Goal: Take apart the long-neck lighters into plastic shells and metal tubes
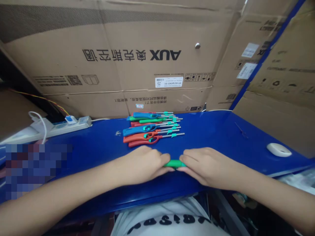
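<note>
Above the near edge of the blue table, a green long-nosed lighter lies level between my two hands, mostly hidden by the fingers. My left hand is closed on its left part. My right hand grips the other end, where a bit of teal shows. Just beyond the hands lies a pile of long-nosed lighters in blue, orange, red and green. Their metal tubes point right, and several carry teal tabs.
A white power strip with a plug and cables lies at the left. The white computer mouse sits far right on the blue table. Cardboard walls the back and right side. Thin bits lie left of the pile.
</note>
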A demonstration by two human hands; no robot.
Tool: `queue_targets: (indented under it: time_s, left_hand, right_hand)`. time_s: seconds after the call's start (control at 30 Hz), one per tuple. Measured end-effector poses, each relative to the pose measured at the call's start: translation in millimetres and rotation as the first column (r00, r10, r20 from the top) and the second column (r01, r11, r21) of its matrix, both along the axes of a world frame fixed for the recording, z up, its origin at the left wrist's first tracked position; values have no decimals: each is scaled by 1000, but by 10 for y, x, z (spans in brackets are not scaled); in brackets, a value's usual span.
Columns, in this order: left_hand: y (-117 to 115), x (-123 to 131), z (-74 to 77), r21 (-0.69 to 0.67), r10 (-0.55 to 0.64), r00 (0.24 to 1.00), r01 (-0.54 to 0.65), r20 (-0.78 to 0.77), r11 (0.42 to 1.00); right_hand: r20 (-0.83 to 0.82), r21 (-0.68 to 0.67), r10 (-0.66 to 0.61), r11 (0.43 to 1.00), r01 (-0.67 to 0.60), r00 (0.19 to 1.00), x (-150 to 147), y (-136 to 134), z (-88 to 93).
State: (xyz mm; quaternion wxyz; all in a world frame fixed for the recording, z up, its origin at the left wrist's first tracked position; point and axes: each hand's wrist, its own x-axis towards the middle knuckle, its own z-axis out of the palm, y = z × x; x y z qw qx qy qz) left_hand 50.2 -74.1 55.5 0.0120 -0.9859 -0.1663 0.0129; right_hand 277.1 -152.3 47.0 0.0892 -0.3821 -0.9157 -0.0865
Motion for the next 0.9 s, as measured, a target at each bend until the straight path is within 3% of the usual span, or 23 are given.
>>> queue_targets:
  time_s: [0.2,0.43,0.53,0.67,0.77,0.9]
  left_hand:
    - [-291,-307,115,-262,81,996,-90,-43,961]
    - [-138,-742,177,-436,250,961,-276,-119,857]
    - [-38,-707,147,-472,268,958,-284,-102,835]
    - [119,-535,76,-497,244,966,-251,-79,831]
    - [234,-417,30,-474,279,951,-307,-131,825]
    - [348,-232,-34,-401,228,969,-246,-92,882]
  right_hand:
    - [-92,-181,68,980,-84,993,-109,-172,-17]
    - [-157,-395,-110,918,40,981,168,-160,-111]
    - [-193,-460,-152,887,48,969,283,18,-80]
    - [-252,-570,-128,821,-40,959,427,359,-41]
    - [-201,-698,-153,715,-32,968,475,628,-39]
    - [-160,-895,-203,442,-56,966,363,995,-18]
